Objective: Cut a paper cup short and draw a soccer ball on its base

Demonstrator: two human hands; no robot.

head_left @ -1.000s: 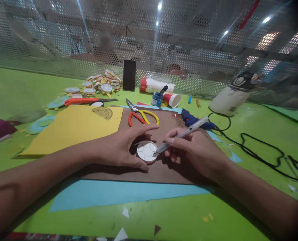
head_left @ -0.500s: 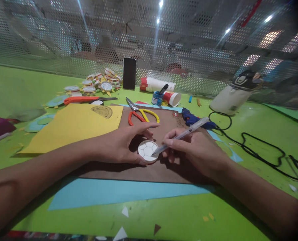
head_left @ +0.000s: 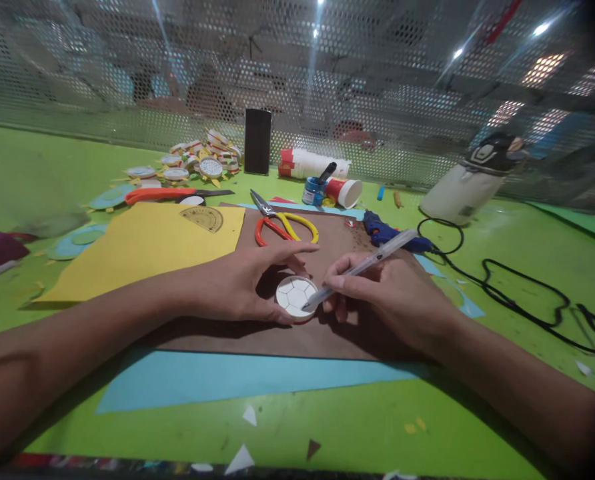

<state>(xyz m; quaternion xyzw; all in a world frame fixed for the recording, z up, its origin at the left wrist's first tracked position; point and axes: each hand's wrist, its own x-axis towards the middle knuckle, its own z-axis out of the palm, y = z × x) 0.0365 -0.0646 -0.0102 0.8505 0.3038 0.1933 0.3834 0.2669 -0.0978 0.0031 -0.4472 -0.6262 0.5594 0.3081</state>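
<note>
Between my hands is a small white disc (head_left: 293, 293) marked with dark lines like a soccer ball's panels. It rests on a brown sheet (head_left: 257, 340). My left hand (head_left: 257, 283) grips the disc's left edge, with the thumb at the near side and the fingers at the far side. In my right hand (head_left: 372, 287) is a clear-barrelled pen (head_left: 377, 257), pinched between thumb and fingers. The pen's tip touches the lower right part of the disc's face. Scissors (head_left: 282, 220) with red and yellow handles lie just beyond my left hand.
Yellow card (head_left: 152, 247) with a protractor (head_left: 202, 218) lies left; blue paper (head_left: 257, 380) sits under the brown sheet. A blue glue gun (head_left: 392, 237) with black cord, a bottle (head_left: 467, 187), paper cups (head_left: 345, 192), a phone (head_left: 257, 141) and a pile of decorated discs (head_left: 210, 167) stand farther back.
The view has shifted very slightly, so things sit a little higher in the picture. Both hands, the disc and the pen keep nearly the same places relative to each other.
</note>
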